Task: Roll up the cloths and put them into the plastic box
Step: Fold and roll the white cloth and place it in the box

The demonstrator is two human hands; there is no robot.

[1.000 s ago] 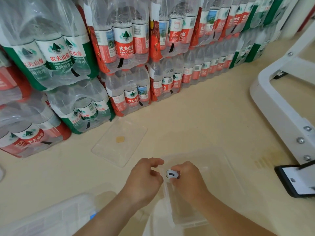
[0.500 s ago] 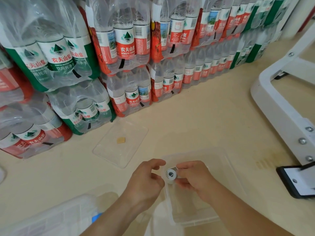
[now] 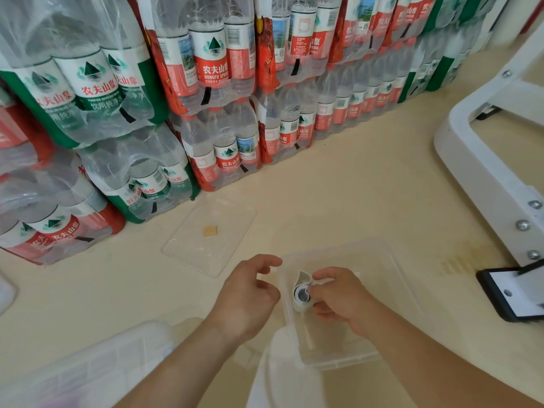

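L hand (image 3: 247, 293) drew off, fingers slack, empty; R fingers (image 3: 323, 274) pinch cloth roll (image 3: 301, 293) at box (image 3: 388, 278) rim

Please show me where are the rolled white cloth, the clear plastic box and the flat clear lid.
Rolled white cloth (image 3: 298, 303), head view: its coiled end.
Clear plastic box (image 3: 379, 278), head view: its bare bottom.
Flat clear lid (image 3: 200, 254), head view: its bare surface.

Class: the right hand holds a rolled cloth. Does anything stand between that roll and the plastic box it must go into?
Nothing visible does. The right hand holds the roll above the open box. The lid lies apart on the floor, and the left hand hovers beside the box's left edge, not under the roll.
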